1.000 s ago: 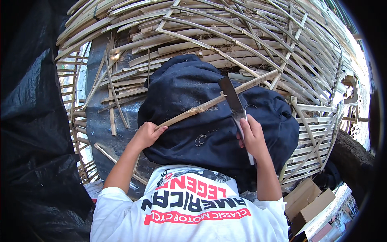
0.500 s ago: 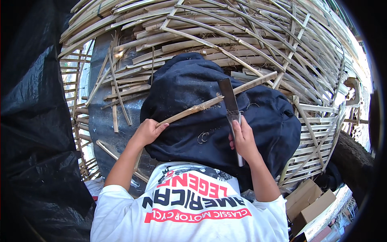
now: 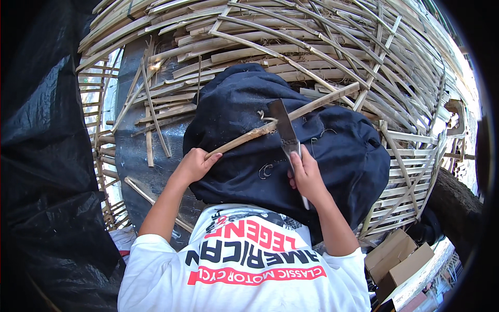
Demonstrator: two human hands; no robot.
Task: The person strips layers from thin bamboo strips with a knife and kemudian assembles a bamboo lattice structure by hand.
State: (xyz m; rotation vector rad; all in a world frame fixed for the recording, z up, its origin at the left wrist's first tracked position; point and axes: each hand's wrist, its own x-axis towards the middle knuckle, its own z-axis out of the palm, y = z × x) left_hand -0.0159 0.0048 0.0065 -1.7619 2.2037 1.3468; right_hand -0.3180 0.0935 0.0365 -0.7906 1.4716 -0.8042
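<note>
My left hand [image 3: 199, 165] is closed round the near end of a long split bamboo strip [image 3: 241, 139], which slants up and away to the right. A knife [image 3: 283, 125] with a broad dark blade and a pale metal handle is gripped in my right hand [image 3: 305, 176], thumb along the handle. The blade lies across the strip around its middle. At the blade's left edge a pale curled shaving [image 3: 265, 116] rises from the strip. Beneath both hands a dark cloth [image 3: 234, 112] covers my lap, with a few thin curled shavings [image 3: 266, 170] on it.
Many split bamboo strips [image 3: 312, 54] are piled ahead, some crossing each other. A black plastic sheet [image 3: 47, 156] hangs at the left. Bamboo slats [image 3: 403, 179], an open cardboard box [image 3: 400, 260] and a thick dark log [image 3: 455, 192] are at the right.
The knife has moved left and slightly nearer along the strip with my right hand. A larger curled shaving now stands up at the blade. My left hand keeps its hold.
</note>
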